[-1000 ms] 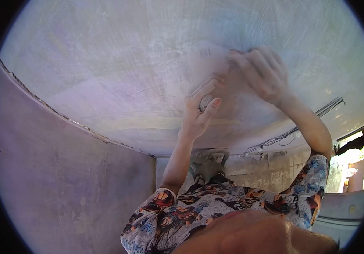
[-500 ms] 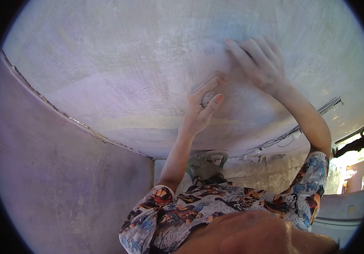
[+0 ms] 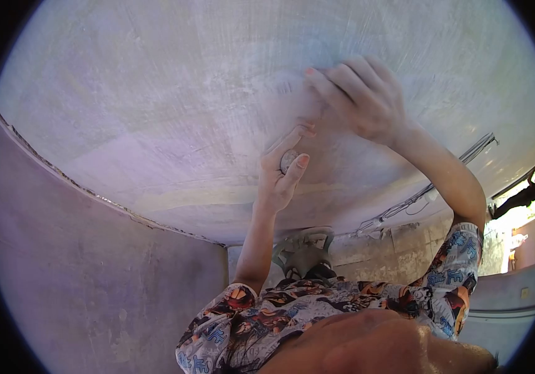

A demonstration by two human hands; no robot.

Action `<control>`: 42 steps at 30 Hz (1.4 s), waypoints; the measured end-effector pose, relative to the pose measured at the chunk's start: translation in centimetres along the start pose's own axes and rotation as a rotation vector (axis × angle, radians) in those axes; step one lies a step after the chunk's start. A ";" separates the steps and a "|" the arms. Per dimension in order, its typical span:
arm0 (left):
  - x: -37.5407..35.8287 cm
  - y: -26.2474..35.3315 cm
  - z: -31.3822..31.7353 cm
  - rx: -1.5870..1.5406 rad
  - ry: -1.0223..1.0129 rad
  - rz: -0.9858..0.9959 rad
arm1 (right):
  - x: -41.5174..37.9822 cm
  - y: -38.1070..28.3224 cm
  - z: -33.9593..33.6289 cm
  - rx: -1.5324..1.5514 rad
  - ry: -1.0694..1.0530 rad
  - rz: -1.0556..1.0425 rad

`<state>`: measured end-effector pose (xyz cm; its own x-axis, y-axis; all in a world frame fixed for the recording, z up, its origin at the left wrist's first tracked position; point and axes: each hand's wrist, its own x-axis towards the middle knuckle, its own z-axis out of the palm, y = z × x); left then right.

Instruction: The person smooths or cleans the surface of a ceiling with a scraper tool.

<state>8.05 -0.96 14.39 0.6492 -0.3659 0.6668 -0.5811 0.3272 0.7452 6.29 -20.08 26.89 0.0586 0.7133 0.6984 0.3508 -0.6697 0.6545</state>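
Note:
A pale, dusty plastered surface [image 3: 174,106] spreads in front of me, with faint streaks and patches. My left hand [image 3: 280,171] is up near its middle, thumb and fingers curved around a small round grey lump [image 3: 288,161]. What the lump is made of does not show. To the right and a little higher, my right hand [image 3: 367,103] is against the plaster, its fingers bent and slightly blurred. Anything beneath those fingers is hidden by the hand.
Cables [image 3: 404,209] run along the plaster at the right. A greyish wall [image 3: 112,287] meets it at a rough, cracked seam on the left. Below me, my feet are at a green chair [image 3: 323,240]. A bright opening [image 3: 526,230] lies far right.
My right hand has shifted left and slightly down across the plaster. My left hand, still around the lump, appears a little lower and further left; the whole view has also shifted slightly.

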 end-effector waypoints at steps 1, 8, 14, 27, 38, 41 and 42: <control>0.2 0.0 0.1 0.003 0.001 -0.004 | -1.3 0.2 -0.4 0.004 0.001 0.002; 0.5 0.4 0.6 0.021 -0.032 -0.042 | 0.6 -1.1 0.3 0.003 -0.041 0.077; 0.2 0.1 -0.7 0.001 -0.025 -0.062 | -1.8 -1.3 0.0 -0.072 -0.058 0.052; 0.4 0.4 -0.6 0.039 -0.053 -0.035 | 1.5 -0.8 -0.1 -0.007 -0.092 -0.078; 0.4 0.6 -0.4 0.010 -0.049 -0.057 | 2.3 -1.6 0.6 -0.016 -0.143 -0.056; 0.4 0.8 -0.5 0.023 -0.048 -0.038 | 2.1 -1.4 0.5 -0.001 -0.118 -0.043; 0.5 0.8 -0.5 0.031 -0.052 -0.040 | 1.5 -1.4 0.2 -0.033 -0.085 -0.020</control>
<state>8.12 -0.43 15.28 0.6467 -0.4230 0.6347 -0.5702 0.2846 0.7706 6.06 -18.01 26.98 0.1319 0.7406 0.6588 0.3217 -0.6606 0.6783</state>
